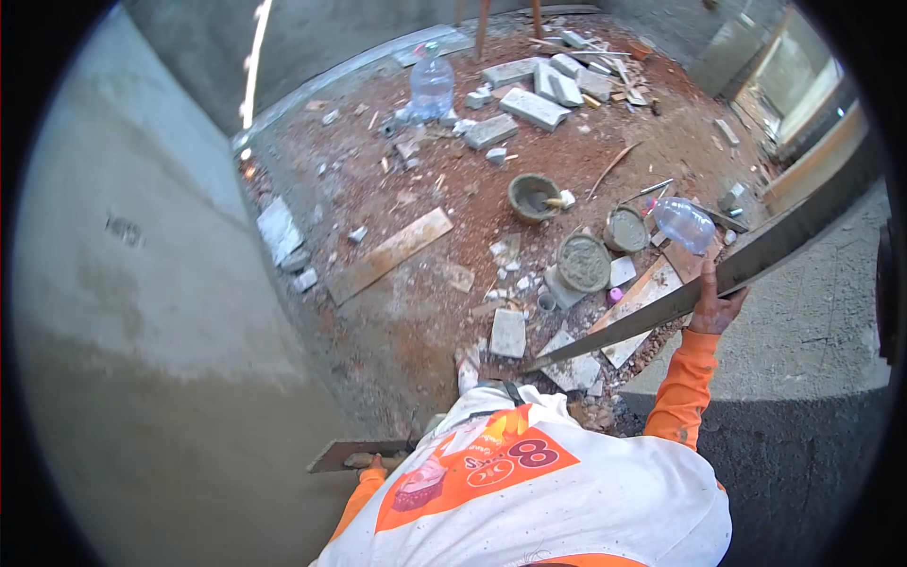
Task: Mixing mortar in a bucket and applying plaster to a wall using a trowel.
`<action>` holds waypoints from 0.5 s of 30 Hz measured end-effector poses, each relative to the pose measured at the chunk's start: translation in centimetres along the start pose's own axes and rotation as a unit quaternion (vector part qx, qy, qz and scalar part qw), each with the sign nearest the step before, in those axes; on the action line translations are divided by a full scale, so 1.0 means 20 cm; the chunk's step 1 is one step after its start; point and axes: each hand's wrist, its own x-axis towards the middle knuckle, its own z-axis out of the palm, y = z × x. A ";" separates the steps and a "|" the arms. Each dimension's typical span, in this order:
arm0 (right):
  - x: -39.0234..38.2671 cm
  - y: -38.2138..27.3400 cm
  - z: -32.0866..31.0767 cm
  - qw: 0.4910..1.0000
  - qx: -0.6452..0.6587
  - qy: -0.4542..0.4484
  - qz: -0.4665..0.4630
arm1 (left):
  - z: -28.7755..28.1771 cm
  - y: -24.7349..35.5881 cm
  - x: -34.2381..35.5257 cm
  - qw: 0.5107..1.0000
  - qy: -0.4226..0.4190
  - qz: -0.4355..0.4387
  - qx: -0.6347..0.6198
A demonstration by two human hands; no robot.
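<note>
In my right hand [715,310] is a long grey straightedge [652,314], its edge pinched between the fingers. The bar slants from low near my feet up to the far right, beside a wall with rough grey plaster [803,326] above a darker band. At lower left, my left hand [375,462] is closed around the handle of a plastering trowel [331,457]. The trowel's flat blade lies close to the left wall [189,378]; whether it touches the wall I cannot tell. My own shirt hides part of that forearm.
A mortar bucket [584,265], a smaller bucket [627,230] and a mortar bowl [535,198] stand ahead on the dirt floor. A clear bottle [684,223] lies near the bar; a large water bottle [432,87] stands farther back. Planks [392,255] and pale blocks [535,109] litter the ground.
</note>
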 end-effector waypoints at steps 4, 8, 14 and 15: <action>0.19 0.10 0.33 0.998 -0.046 -0.025 0.030 | -0.31 0.73 -0.11 0.987 -0.123 0.050 0.093; 0.36 0.32 0.55 0.997 -0.072 -0.008 -0.015 | -0.26 1.41 -0.08 0.996 -0.081 0.016 -0.025; 0.70 0.52 0.88 0.995 -0.078 0.041 0.041 | 0.03 2.13 0.64 0.977 0.056 0.152 0.135; 0.78 0.53 0.92 0.991 -0.110 0.058 0.050 | 0.03 2.36 0.60 0.975 0.041 0.163 0.142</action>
